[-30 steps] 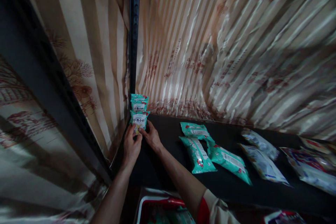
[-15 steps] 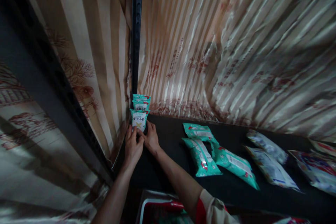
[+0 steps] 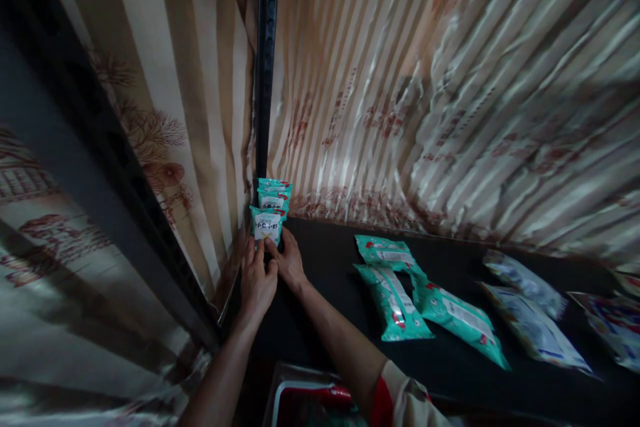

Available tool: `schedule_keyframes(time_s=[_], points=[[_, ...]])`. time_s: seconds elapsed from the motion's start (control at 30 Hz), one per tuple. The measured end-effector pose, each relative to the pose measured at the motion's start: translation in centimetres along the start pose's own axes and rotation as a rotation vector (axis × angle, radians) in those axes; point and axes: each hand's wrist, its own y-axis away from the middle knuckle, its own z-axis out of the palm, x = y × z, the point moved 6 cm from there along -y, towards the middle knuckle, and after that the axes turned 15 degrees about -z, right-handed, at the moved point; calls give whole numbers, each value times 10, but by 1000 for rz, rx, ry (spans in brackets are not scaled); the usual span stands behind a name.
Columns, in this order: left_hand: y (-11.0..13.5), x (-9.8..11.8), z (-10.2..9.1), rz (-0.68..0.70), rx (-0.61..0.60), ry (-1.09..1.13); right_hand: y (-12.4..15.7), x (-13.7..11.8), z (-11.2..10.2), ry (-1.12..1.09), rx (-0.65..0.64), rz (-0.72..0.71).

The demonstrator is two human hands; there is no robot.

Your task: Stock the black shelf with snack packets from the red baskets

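Observation:
A teal snack bag with a white label stands upright at the front of a short row in the shelf's left corner. My left hand grips its lower left side, fingers against the front. On the lower right, my right hand holds the same bag, its thumb near the label's bottom edge. Directly behind stand more teal bags, one partly hiding another. Several loose teal bags lie flat to the right of my hands.
A black upright post rises behind the row, and a slanted metal post borders the left. Striped sheeting walls the dark shelf. White-blue packets lie farther right. Below the edge sits a red basket with a white rim.
Both hands stay on the front bag, with the right thumb now higher on its front. The view has shifted slightly, moving the scene a little to the right.

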Motion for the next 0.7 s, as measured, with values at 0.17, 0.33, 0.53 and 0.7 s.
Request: schedule_keyframes(time_s=[0.17, 0.33, 0.53, 0.7], points=[[2, 5, -1, 29, 37, -96, 1, 0, -3, 16, 45, 19], [-2, 0, 4, 47, 9, -27, -2, -2, 0, -19, -22, 9], [-2, -3, 4, 12, 13, 21, 7, -3, -8, 46, -4, 22], [10, 0, 2, 14, 37, 6, 25, -14, -33, 127, 4, -38]])
